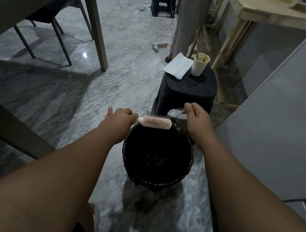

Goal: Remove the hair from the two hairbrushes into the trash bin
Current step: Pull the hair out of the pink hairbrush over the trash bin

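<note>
My left hand (122, 116) grips the handle of a pink hairbrush (155, 122), holding it level over the far rim of a round trash bin (125, 154) lined with a black bag. The bristles point up and away from me. My right hand (195, 116) hovers to the right of the brush head, thumb and fingers pinched together; whether hair is between them is too fine to tell. Dark debris lies at the bottom of the bin. Only one hairbrush is in sight.
A black plastic stool (189, 89) stands just behind the bin, carrying a white paper (178, 65) and a used paper cup (200, 64). A white cabinet (279, 129) is at right, table legs at left, a person's legs (188, 21) and power strip (159, 45) beyond.
</note>
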